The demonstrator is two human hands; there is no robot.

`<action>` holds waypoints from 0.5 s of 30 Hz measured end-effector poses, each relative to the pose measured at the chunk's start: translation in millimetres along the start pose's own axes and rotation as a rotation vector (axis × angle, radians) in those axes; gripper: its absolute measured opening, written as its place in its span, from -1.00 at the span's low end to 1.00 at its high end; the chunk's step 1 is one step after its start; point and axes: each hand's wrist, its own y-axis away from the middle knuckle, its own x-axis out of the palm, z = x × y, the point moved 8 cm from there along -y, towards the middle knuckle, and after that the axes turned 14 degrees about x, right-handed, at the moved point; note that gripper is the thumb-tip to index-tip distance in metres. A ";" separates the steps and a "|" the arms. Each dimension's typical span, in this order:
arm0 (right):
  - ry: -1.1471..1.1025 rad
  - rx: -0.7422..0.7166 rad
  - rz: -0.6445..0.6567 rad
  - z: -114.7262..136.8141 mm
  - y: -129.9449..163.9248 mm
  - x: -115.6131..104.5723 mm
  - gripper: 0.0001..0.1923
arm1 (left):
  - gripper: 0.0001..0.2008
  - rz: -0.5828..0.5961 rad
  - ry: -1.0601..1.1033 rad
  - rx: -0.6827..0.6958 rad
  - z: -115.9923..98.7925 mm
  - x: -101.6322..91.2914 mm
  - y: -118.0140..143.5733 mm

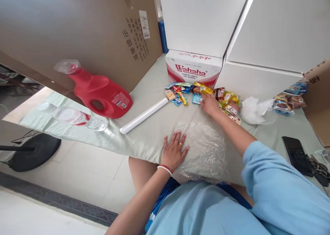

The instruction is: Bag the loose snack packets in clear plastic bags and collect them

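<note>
Resting among wrapped snack packets [203, 90], right hand [210, 105] has its fingers bent downward; cannot tell whether they grip one. Left hand [173, 154] lies flat, fingers slightly spread and holding nothing, at the left edge of a flattened clear plastic bag [206, 150]. Packets lie loose on the cloth, before a Wahaha carton [194, 68], contents hidden. Crumpled white bag [251, 111] just right of them. Red jug [107, 87], opaque, clear film over its cap; labelled bottle [74, 117] beside it.

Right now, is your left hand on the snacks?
No, the left hand touches the clear bag, while the right hand is at the snacks.
</note>
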 end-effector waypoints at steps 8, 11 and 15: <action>0.057 0.166 -0.012 -36.4 -53.2 15.2 -0.40 | -0.39 -0.047 0.060 0.000 1.0 -4.7 1.4; -0.069 0.089 -0.138 -40.3 -13.3 -12.5 -0.39 | -0.39 -0.072 0.107 0.007 1.6 -5.9 1.4; -0.216 -0.182 0.000 -14.8 91.0 -38.9 -0.35 | -0.40 -0.092 0.149 0.011 2.5 -6.1 1.3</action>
